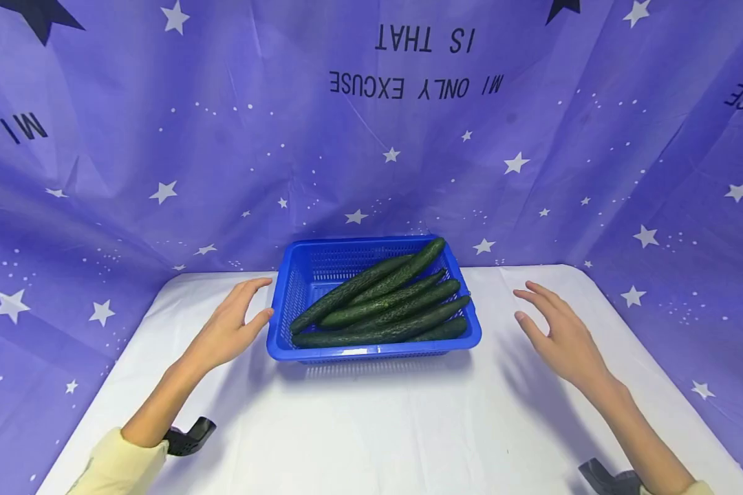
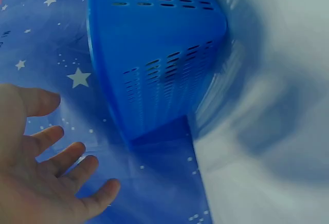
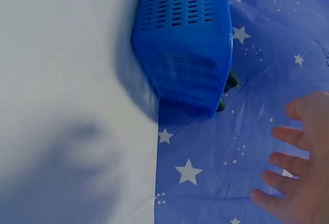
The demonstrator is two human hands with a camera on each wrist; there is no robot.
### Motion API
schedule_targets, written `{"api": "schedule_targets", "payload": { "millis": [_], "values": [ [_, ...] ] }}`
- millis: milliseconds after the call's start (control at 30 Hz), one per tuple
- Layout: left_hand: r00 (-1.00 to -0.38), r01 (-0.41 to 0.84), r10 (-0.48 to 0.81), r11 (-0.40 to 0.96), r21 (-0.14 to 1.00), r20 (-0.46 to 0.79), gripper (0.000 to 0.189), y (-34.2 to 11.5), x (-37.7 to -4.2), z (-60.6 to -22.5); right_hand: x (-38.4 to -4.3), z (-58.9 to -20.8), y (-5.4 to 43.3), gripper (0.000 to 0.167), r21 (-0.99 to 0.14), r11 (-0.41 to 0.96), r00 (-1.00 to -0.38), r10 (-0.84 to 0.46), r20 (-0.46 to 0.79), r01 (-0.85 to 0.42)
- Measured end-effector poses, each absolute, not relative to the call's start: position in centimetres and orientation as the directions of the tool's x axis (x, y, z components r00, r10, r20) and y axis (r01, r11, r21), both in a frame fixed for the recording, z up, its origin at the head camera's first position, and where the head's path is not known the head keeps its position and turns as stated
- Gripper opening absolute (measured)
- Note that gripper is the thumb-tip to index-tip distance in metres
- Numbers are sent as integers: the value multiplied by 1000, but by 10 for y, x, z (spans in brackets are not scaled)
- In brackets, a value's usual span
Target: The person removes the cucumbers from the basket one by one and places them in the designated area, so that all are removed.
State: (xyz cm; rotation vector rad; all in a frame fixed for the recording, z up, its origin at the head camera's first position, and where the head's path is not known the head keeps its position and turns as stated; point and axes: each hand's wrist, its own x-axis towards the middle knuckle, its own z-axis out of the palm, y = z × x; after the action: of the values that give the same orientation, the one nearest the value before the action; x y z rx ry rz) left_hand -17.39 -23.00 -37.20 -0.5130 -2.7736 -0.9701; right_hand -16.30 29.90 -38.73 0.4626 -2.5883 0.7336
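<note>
A blue plastic basket (image 1: 371, 351) with slotted walls stands on the white table, holding several dark green cucumbers (image 1: 402, 302) laid slantwise, some with ends over the rim. Beside its left end, my left hand (image 1: 229, 330) hovers with fingers spread, close to the rim; the left wrist view shows this hand (image 2: 46, 167) apart from the basket wall (image 2: 154, 39). My right hand (image 1: 563, 337) hangs above the table at the right, a wider gap from the basket, its palm turned inward. Nothing lies in that hand (image 3: 293, 162) in the right wrist view.
White cloth covers the table (image 1: 371, 426). Behind and at both sides hangs a purple curtain (image 1: 322, 151) with stars and upside-down lettering. A black wrist device (image 1: 188, 437) sits on the left forearm and another (image 1: 607, 476) on the right.
</note>
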Motion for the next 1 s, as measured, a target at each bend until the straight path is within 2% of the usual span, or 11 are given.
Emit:
{"api": "schedule_targets", "payload": {
  "millis": [200, 467, 767, 1000],
  "values": [
    [-941, 337, 246, 692, 639, 231, 51, -231, -180, -385, -165, -383, 294, 38, -502, 752, -873, -198, 445, -427],
    [-960, 265, 245, 642, 720, 135, 59, -230, -181, -399, -168, -380, 289, 36, -543, 713, -878, -223, 424, -443],
    [-977, 92, 212, 456, 885, -7, 63, -231, -183, -414, -174, -375, 277, 34, -722, 536, -899, -251, 358, -437],
    [-971, 82, 240, 351, 933, -5, 62, -237, -185, -430, -183, -370, 265, 34, -770, 464, -893, -320, 315, -438]
  ]
}}
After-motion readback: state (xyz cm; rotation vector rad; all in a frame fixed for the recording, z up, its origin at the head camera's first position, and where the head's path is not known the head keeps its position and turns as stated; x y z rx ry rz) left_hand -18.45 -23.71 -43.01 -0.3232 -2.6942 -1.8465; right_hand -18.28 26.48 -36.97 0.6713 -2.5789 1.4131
